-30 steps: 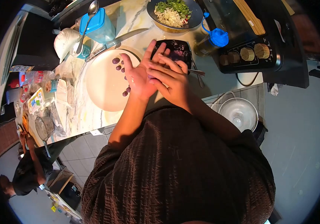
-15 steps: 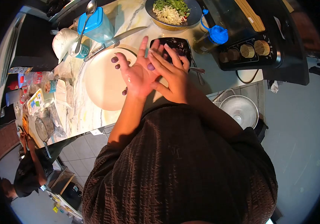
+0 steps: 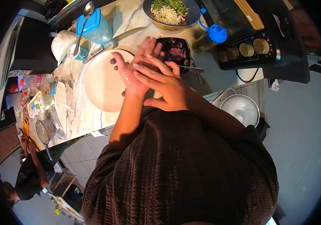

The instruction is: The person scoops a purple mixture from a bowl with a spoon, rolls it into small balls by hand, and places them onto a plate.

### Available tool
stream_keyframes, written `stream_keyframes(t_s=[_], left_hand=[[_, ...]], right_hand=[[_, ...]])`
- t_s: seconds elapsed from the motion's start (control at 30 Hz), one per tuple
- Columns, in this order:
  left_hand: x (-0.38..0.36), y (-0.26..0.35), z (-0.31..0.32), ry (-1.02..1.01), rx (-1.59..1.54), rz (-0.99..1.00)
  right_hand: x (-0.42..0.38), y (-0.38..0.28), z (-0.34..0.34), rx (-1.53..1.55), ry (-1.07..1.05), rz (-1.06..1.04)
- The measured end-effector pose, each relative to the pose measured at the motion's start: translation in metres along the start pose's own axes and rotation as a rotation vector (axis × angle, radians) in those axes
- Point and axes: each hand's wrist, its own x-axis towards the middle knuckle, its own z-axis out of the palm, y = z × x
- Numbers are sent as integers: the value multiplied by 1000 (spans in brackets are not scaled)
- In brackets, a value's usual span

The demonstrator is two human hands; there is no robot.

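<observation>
My left hand is held palm up with its fingers stretched out, above the right side of a round cream plate. Lying flat across its palm and fingers is my right hand, fingers extended. Whatever lies between the palms is hidden now. Several small purple dough balls rest on the plate close to my left thumb. Just beyond my hands, a black dish contains a lump of purple dough, and a metal utensil leans over its near edge.
A knife lies behind the plate, near a blue-lidded container with a spoon on top. A bowl of chopped vegetables, a blue-capped bottle and a stove stand beyond. Another person is at the lower left.
My right hand has slid left and toward me over my left palm. The small purple ball visible between my hands before is now covered.
</observation>
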Motion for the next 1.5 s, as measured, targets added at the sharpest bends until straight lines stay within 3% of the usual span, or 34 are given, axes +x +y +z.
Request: stream_keyframes(t_s=[0.07,0.27,0.33,0.47,0.5,0.67,0.73,0.87,0.9,1.07,1.13,1.27,1.3,1.33,1.43,1.5], left_hand=[[1,10,0,7,-243,35],[-6,-10,11,69,-72,-25],[-5,0,9,39,-44,36],[-7,-1,15,60,-47,21],[-6,-9,11,35,-166,-20],[-5,1,8,51,-130,-19],[-4,2,7,18,-199,17],[-7,-16,-8,-239,-407,-123],[-7,-16,4,-9,-107,-59],[-3,1,3,61,-187,29],[-5,-9,-8,-171,-371,-117],[-3,-2,-25,-272,-428,-104],[-4,4,-13,-74,-315,-14],[-4,7,-16,-71,-315,-13],[-4,8,-23,-323,-532,-102],[-7,-1,-18,-208,-424,-104]], right_hand=[[-7,8,3,-60,37,65],[0,5,0,-12,95,71],[-2,-4,-5,-3,-19,14],[-5,20,0,-140,140,136],[-1,19,-1,-132,170,110],[-7,6,-1,-65,20,11],[-4,17,0,-156,149,79],[2,3,-1,-82,85,59],[1,-1,-4,-36,43,22],[-5,24,5,-177,116,73],[1,23,1,-119,169,136],[-2,4,2,-106,74,73],[-4,4,4,-131,82,78],[-5,8,6,-129,80,79],[-4,17,7,-154,218,132],[-1,11,4,-113,172,125]])
